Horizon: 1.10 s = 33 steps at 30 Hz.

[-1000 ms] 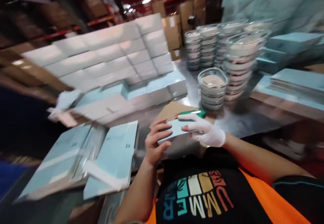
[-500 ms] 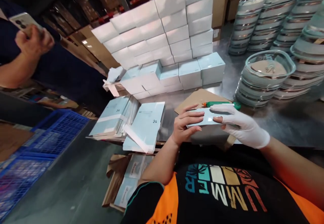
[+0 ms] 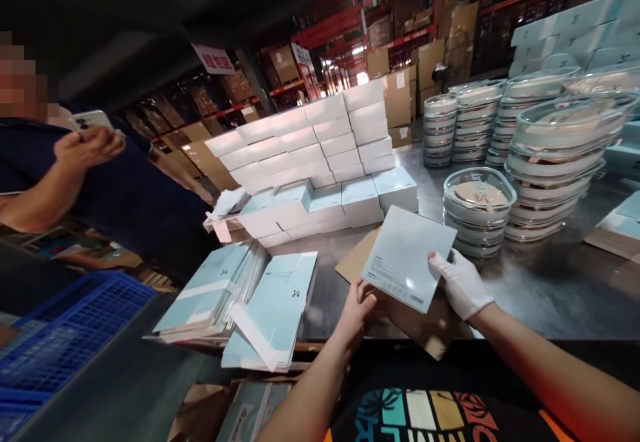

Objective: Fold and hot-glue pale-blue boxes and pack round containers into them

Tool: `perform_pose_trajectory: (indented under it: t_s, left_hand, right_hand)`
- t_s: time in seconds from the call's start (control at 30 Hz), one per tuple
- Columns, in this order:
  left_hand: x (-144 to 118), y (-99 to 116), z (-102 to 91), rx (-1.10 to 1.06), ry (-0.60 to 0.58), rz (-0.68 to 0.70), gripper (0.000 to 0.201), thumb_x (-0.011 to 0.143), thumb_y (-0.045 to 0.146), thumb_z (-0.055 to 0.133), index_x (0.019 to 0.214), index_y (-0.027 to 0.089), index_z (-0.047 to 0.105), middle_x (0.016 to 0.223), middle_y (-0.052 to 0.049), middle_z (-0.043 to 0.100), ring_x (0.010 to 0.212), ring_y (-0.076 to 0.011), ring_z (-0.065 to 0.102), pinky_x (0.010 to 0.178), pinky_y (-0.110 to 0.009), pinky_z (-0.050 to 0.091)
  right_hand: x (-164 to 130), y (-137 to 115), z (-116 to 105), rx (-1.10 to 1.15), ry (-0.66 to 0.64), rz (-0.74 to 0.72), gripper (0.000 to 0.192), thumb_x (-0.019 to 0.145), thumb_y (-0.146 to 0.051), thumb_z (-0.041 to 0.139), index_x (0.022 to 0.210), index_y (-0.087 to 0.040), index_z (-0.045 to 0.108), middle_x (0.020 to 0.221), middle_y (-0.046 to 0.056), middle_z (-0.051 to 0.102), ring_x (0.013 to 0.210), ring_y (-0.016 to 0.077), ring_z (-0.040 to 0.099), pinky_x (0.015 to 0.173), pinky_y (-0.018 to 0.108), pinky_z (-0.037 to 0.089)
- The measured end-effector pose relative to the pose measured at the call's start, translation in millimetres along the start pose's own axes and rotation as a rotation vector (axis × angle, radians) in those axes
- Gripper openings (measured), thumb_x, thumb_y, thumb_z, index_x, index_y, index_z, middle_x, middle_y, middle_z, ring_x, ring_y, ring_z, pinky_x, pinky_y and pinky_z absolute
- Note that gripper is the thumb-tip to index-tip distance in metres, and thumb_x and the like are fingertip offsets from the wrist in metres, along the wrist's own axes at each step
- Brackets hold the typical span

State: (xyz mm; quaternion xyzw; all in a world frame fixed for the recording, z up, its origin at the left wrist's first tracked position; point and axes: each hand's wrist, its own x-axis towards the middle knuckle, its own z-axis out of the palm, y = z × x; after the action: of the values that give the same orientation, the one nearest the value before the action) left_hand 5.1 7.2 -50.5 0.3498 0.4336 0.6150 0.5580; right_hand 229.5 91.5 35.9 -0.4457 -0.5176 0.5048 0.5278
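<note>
Tilted up now, pale blue box (image 3: 407,259) pinched between my left hand (image 3: 356,309) and gloved right hand (image 3: 460,285); keep edges square, stacked bowls (image 3: 479,219) at two o'clock.

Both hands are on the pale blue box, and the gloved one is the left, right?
Not quite: the head view shows the glove on the right hand. The bare left hand is at the pale blue box's lower corner; both hands hold it.

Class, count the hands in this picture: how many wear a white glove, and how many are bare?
Gloved: 1, the right hand on the pale blue box
Bare: 2, the left hand and a co-worker's hand holding a phone
Total: 3
</note>
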Motion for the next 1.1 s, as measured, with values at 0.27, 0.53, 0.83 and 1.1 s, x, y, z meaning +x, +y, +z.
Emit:
perform_pose_trajectory:
  t_s: [0.27,0.53,0.83,1.1]
  left_hand:
    - [43.7,52.4,53.7,-0.377,0.262,-0.091,0.056,0.065,0.036,0.101,0.109,0.016,0.073,0.108,-0.009,0.08,0.093,-0.0232,0.077,0.097,-0.039,0.063]
    - [188.4,189.7,7.4,-0.332,0.587,0.009,0.036,0.105,0.044,0.066,0.128,0.015,0.066,0.109,-0.008,0.073,0.085,-0.0172,0.072,0.077,-0.034,0.064]
    - [202.2,140.3,-0.6,-0.117,0.681,-0.072,0.043,0.104,0.047,0.067,0.136,0.017,0.063,0.127,-0.011,0.069,0.101,-0.0217,0.071,0.085,-0.04,0.064]
    - [186.7,127.5,29.9,0.179,0.391,0.042,0.043,0.111,0.054,0.045,0.091,0.018,0.061,0.067,0.005,0.05,0.059,-0.0118,0.054,0.074,-0.03,0.056]
  right_hand:
    - [-3.0,15.3,-39.6,-0.428,-0.204,-0.305,0.068,0.09,-0.057,0.068,0.148,-0.022,0.06,0.151,0.017,0.067,0.137,0.0365,0.067,0.113,0.052,0.059]
    - [-3.2,110.5,-157.5,-1.113,0.087,-0.871,0.045,0.102,-0.046,0.053,0.131,-0.014,0.065,0.124,0.024,0.077,0.11,0.0393,0.077,0.094,0.053,0.065]
    - [-19.3,103.8,-152.9,-1.215,0.021,-0.969,0.028,0.103,-0.032,0.052,0.123,-0.017,0.066,0.106,0.017,0.078,0.094,0.0334,0.077,0.085,0.046,0.061]
    - [-24.6,98.0,-148.3,-1.216,0.033,-0.952,0.027,0.101,-0.028,0.053,0.119,-0.018,0.069,0.109,0.016,0.079,0.099,0.0314,0.077,0.09,0.044,0.061]
